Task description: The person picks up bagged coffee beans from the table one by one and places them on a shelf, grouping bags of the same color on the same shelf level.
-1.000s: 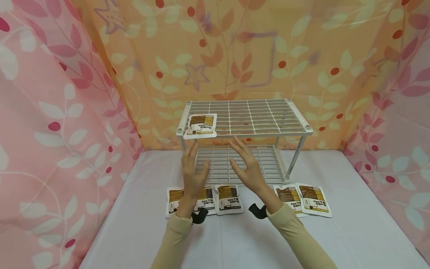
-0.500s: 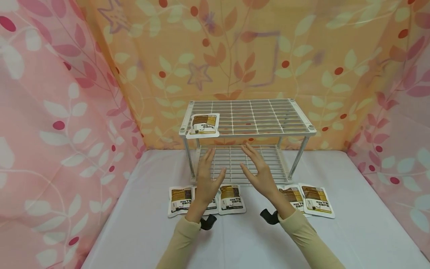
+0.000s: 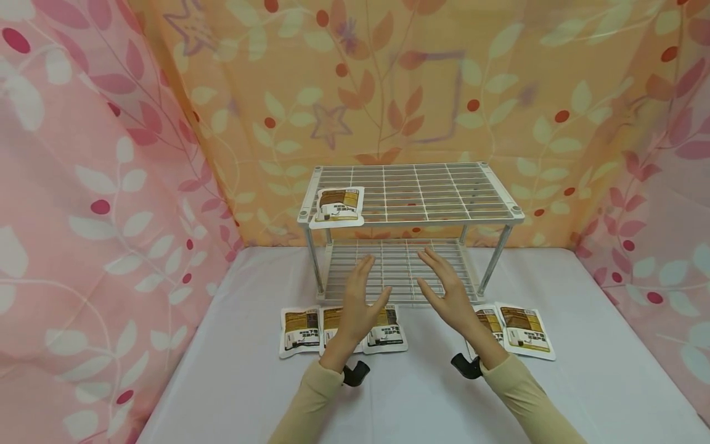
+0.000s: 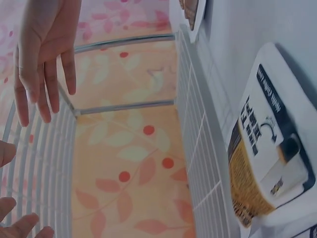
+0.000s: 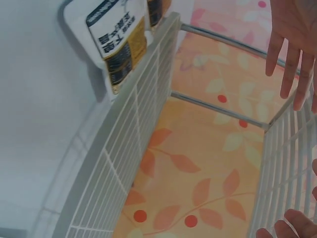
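Left hand (image 3: 357, 316) and right hand (image 3: 453, 301) hang empty, fingers spread, before the rack (image 3: 501, 190); 1 packet (image 3: 339, 205) lies on its left front top corner, 5 more packets (image 3: 525, 331) on the table (image 3: 410, 401); all look light, soft, perhaps slick, best pinched by the white edge (image 3: 333, 224)

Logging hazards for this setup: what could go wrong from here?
The upper packet seems to jut past the front edge of the top shelf; a bump might drop it. The far-right packet touches or overlaps its neighbour, so picking one could drag both.
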The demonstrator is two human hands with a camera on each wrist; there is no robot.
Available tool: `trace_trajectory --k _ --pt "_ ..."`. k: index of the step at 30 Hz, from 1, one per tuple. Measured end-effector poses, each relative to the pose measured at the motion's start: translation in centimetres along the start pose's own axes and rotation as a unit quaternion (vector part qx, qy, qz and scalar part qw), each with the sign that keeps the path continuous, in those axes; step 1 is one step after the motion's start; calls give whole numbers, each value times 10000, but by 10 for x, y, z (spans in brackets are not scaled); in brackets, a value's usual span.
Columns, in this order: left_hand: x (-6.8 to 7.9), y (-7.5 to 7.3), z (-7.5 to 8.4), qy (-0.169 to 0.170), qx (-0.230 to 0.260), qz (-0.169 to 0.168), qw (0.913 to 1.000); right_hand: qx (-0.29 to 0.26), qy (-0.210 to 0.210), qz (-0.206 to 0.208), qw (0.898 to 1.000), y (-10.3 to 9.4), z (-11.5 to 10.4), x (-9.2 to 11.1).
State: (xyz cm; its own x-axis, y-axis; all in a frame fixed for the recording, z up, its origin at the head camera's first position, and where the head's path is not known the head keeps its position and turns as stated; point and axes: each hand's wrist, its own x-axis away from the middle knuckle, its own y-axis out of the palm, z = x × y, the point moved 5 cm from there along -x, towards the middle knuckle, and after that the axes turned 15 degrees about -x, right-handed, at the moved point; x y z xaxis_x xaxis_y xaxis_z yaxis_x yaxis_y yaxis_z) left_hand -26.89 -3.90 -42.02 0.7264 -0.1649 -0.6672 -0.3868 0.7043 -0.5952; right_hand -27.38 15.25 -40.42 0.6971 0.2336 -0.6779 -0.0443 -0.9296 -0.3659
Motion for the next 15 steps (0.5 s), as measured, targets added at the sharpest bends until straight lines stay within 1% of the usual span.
trace_trajectory --k 3,6,10,15 --pt "3 7 3 -46 107 -159 9998 51 -6 -45 10000 -2 3 4" --pt "6 14 6 -36 179 -222 9996 70 48 -66 9999 -4 7 9" --pt "9 23 10 -21 154 -358 9992 65 181 -75 9998 -8 11 16" --pt "15 33 13 -205 368 -675 9968 56 410 -120 9991 -12 15 25"
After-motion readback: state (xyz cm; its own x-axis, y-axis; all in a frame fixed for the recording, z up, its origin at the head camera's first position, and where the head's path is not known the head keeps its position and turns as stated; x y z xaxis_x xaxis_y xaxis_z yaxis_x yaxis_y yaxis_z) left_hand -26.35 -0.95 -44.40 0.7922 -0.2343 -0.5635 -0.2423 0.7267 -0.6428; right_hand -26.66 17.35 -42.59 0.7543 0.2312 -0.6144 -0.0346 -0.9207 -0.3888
